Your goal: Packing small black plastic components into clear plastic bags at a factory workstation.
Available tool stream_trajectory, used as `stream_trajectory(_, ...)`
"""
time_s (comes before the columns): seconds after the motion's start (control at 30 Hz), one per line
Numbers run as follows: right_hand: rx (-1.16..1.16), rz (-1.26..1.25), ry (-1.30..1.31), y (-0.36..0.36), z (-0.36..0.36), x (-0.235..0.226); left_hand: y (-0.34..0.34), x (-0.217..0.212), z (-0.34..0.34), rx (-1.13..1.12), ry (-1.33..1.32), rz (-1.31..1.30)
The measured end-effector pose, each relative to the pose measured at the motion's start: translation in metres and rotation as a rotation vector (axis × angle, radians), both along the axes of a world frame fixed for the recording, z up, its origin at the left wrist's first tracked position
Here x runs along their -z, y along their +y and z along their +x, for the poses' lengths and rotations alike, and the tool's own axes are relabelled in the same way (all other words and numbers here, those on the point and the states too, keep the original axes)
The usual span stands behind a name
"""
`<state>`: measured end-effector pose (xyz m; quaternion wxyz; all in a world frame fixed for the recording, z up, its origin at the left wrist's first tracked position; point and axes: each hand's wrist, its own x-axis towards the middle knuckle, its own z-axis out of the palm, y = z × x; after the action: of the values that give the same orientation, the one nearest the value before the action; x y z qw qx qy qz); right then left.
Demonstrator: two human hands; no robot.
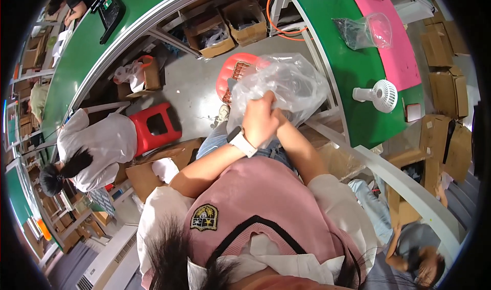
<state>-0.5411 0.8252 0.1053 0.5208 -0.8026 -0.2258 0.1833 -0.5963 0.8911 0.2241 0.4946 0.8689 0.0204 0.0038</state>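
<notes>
Your left hand, wrist bent and watch outward, closes on the clear plastic bag held above your lap. Your right hand lies hidden behind it; its grip is unclear.

A: Hands?
B: Left hand and right hand both gripping a clear plastic bag at lap level.
A: Nearby?
B: Red stool, small white fan on the green table.
</notes>
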Motion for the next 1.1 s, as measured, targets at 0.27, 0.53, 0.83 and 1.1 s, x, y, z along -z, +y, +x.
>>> stream_trajectory(0.27,0.069,-0.186,-0.073,-0.011,-0.023,-0.014,-0.01,-0.012,-0.008,0.105,0.038,-0.066)
stream_trajectory(0.53,0.196,-0.407,-0.172,-0.007,0.007,-0.012,0.034,0.001,0.019,-0.064,0.148,-0.317)
stream_trajectory(0.83,0.311,0.337,0.778,-0.072,0.002,-0.092,0.055,0.018,0.04,-0.27,0.227,-0.612)
stream_trajectory(1.1,0.697,0.741,0.435,-0.178,0.092,-0.221,0.057,0.033,0.033,-0.351,0.245,-0.662)
